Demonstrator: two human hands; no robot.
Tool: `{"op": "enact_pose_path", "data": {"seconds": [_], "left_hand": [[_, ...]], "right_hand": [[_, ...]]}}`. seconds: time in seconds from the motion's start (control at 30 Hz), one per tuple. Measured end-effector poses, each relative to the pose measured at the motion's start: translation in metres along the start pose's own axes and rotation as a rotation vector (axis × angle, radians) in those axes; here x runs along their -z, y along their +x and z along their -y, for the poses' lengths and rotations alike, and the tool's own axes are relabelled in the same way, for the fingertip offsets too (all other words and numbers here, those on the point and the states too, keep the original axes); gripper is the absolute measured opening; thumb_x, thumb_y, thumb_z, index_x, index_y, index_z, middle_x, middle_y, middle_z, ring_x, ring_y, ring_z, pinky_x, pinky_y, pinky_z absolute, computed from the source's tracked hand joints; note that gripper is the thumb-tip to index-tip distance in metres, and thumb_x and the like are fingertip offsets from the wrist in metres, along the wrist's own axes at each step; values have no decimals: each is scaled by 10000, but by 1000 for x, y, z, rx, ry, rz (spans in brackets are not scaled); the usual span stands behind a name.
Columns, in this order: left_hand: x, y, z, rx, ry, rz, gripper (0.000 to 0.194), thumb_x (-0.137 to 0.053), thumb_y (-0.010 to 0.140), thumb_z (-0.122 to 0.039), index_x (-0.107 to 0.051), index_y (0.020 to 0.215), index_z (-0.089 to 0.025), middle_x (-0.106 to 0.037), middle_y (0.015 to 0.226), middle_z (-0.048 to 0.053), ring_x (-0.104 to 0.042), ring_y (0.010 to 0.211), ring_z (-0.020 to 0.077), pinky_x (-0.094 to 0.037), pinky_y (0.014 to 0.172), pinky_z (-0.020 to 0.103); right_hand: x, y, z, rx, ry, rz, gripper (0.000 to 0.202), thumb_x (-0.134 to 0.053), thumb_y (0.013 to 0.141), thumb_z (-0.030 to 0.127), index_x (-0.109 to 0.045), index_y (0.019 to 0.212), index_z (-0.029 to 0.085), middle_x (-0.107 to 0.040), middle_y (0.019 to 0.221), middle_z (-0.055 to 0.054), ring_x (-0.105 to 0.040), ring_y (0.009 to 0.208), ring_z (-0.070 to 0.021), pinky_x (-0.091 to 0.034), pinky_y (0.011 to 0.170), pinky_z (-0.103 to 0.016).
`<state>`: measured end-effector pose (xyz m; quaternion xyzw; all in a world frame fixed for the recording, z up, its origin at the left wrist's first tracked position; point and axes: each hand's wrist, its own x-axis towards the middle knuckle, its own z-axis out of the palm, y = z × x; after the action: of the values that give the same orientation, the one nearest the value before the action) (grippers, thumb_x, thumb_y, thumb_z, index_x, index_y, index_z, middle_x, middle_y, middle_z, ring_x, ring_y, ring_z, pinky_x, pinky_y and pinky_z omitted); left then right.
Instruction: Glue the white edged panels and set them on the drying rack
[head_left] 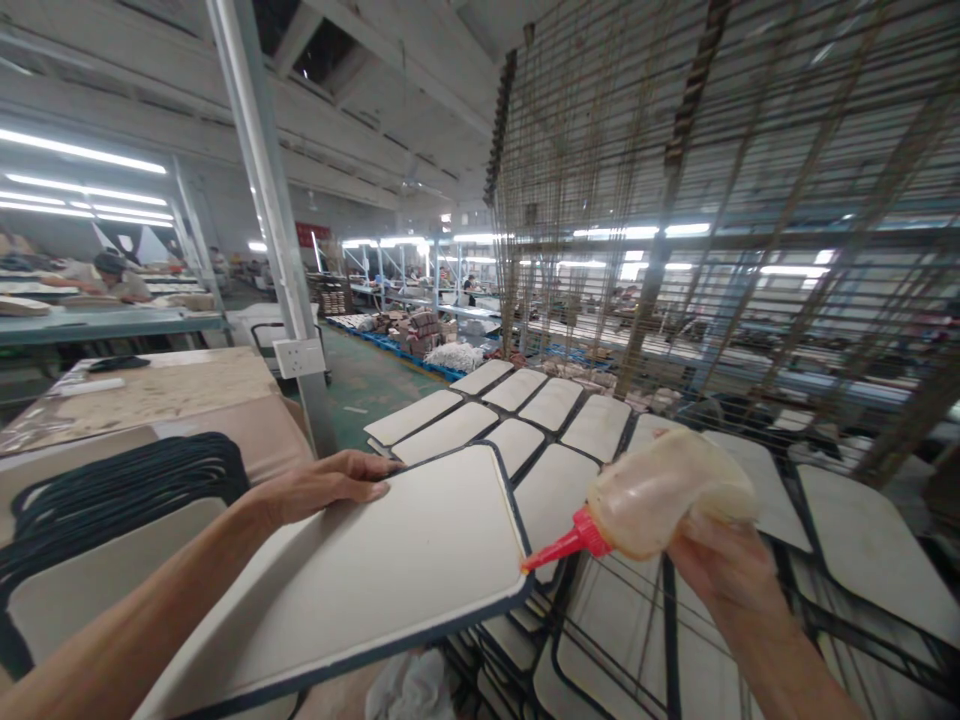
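A cream-coloured panel with rounded corners and a dark edge [405, 560] is held tilted in front of me. My left hand [337, 487] grips its far left edge, thumb on top and fingers partly hidden at the rim. A translucent squeeze bottle [637, 495] with a red nozzle lies on its side in the air, and my right hand [716, 555] is wrapped round it. The nozzle tip meets the panel's right corner. Along the panel's right and near edges runs a thin pale line.
Rows of similar panels [551, 403] lie on a rack at centre and right, under a large wire grid [735, 190]. Dark-edged panels are stacked [124, 490] at the left. A metal post [270, 200] stands beyond the left hand. People work in the background.
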<state>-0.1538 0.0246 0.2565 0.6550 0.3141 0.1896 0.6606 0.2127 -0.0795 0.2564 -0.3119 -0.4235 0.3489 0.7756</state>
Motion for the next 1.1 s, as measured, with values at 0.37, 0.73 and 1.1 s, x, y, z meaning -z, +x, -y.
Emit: {"op": "enact_pose_path", "data": {"seconds": [0.37,0.73,1.1], "left_hand": [[-3,10,36,-34,-232,-183,410,-698,735,-290,-664,1128,-180,-734,917,93,-679,718,205,-520,634,260],[-26,31,56,-91,-406,-271,347,-732,708,-250,-699,1040,-157,-745,850,94,-680,659,179,-525,593,234],[-58,39,43,-96,-532,-323,386,-786,639,-260,-702,998,-144,-741,769,72,-673,615,172,-527,582,238]], "right_hand": [[3,-22,-22,201,-30,-255,576,-796,554,279,-629,1105,250,-704,927,-34,-643,711,-173,-526,700,-305],[-4,-27,-28,191,-9,-343,501,-797,579,246,-649,1057,224,-681,836,3,-618,728,-136,-499,707,-243],[-5,-31,-20,162,43,-264,501,-789,583,227,-645,1062,249,-694,873,5,-634,815,-149,-500,772,-248]]}}
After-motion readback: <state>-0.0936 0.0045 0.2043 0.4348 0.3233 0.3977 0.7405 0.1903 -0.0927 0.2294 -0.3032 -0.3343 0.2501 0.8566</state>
